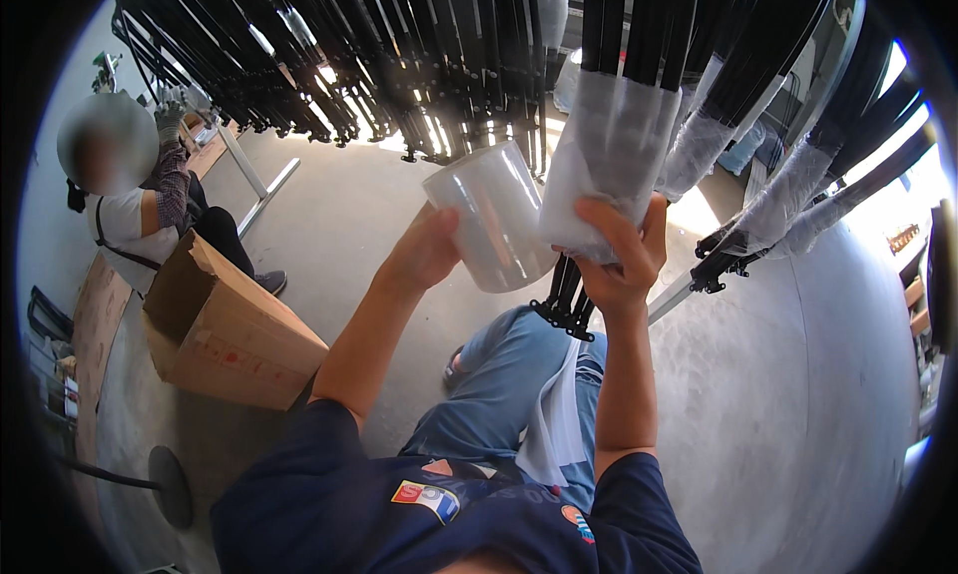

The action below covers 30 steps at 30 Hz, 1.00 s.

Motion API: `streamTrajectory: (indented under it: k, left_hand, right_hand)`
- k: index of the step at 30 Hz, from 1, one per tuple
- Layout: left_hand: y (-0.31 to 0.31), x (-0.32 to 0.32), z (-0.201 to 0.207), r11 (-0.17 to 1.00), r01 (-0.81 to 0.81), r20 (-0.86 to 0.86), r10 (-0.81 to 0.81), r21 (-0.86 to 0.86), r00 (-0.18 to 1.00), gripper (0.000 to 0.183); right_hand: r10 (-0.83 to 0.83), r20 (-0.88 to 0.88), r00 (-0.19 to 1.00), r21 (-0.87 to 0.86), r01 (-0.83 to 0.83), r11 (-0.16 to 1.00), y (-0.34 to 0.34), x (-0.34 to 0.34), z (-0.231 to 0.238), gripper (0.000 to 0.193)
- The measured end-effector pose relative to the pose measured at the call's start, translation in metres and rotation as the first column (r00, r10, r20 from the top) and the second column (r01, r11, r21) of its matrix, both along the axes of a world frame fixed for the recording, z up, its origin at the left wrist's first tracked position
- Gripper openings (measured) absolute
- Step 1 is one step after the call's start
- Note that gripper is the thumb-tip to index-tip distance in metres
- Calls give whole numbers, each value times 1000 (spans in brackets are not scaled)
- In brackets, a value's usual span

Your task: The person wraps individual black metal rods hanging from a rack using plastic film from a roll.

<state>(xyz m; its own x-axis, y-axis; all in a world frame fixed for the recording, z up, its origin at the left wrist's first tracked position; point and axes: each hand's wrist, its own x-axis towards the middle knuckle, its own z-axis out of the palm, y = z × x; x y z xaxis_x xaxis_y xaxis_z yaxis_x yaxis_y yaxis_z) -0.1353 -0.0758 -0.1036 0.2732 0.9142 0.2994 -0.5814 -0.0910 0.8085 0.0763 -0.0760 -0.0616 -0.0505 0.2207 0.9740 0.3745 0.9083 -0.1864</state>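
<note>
My left hand (427,247) is closed on a roll of clear stretch film (499,225), gripping it from its left side. Just to its right, my right hand (627,250) grips a hanging bundle of black rods (602,35). My thumb and fingers press on the white translucent wrap (611,135) around the bundle's lower part. The bundle's lower ends (565,314), with small dark fittings, stick out below the wrap over my knees. The roll's right edge lies close to the wrap; whether film runs between them I cannot tell.
Many black rods (299,45) hang in a row across the top. More film-wrapped bundles (748,190) hang at the right. An opened cardboard box (235,324) stands on the floor at left, near a seated person (150,205). A round dark base (172,486) lies lower left.
</note>
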Motion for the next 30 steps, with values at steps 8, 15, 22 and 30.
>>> streamTrajectory:
  k: [8,15,22,30]
  left_hand:
    - [-7,-4,-34,964,-139,-52,155,228,987,92]
    - [-22,22,-15,961,-104,45,96,256,994,105]
    - [-35,18,-15,928,-135,-20,152,347,988,96]
    - [-53,55,44,873,-376,-117,427,310,896,83]
  right_hand:
    - [-7,-5,1000,-40,7,999,7,-2,-3,40]
    - [-44,27,999,-40,45,998,11,-1,-6,37]
    - [-80,46,996,-58,83,995,12,-6,-6,33]
    - [-81,137,987,-145,101,984,8,-4,0,34]
